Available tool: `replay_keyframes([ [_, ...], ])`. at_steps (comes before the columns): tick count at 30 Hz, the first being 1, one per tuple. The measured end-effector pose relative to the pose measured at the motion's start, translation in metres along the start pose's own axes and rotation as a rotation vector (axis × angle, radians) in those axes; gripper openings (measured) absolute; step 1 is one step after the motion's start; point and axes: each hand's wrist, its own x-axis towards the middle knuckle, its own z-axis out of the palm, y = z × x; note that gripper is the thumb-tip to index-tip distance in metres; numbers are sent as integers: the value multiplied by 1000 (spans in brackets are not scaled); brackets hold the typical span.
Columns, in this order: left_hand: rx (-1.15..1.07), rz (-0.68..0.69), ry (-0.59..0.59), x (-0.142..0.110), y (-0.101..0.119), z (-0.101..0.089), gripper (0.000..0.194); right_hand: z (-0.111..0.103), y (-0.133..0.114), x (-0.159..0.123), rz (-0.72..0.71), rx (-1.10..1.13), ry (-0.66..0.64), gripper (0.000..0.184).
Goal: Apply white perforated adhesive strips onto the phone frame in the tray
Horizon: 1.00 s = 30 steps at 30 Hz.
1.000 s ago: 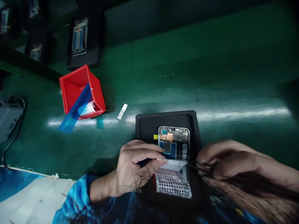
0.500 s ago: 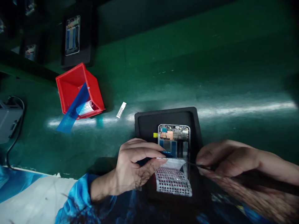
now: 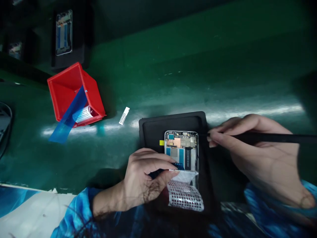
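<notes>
An opened phone frame [image 3: 182, 148] with exposed boards lies in a black tray [image 3: 153, 129] on the green bench. My left hand [image 3: 145, 178] is closed, pinching the edge of a dotted white film [image 3: 184, 195] that is peeled back from the phone's lower half. My right hand [image 3: 250, 155] is closed on a thin black tool [image 3: 272, 138], held level; its tip is hidden by my fingers just right of the phone's top. Blue sleeves cover both forearms.
A tipped red bin [image 3: 74, 92] at the left holds a blue film strip [image 3: 65, 120] and a dotted liner roll. A small dotted strip [image 3: 124, 115] lies loose on the bench. Another phone frame on a black tray [image 3: 63, 31] rests at the far back left.
My right hand has lifted from beside the peeled film up to the phone's top right, turning palm up with the tool held level. The left hand has kept its pinch.
</notes>
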Motion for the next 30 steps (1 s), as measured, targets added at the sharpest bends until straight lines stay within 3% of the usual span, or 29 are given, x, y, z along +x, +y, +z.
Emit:
replay_keyframes([
  [6, 62, 68, 15, -1, -7, 5, 14, 8, 3, 3, -28, -70, 9, 15],
  [30, 92, 42, 18, -2, -6, 4, 14, 9, -1, -3, -168, -229, -16, 15],
])
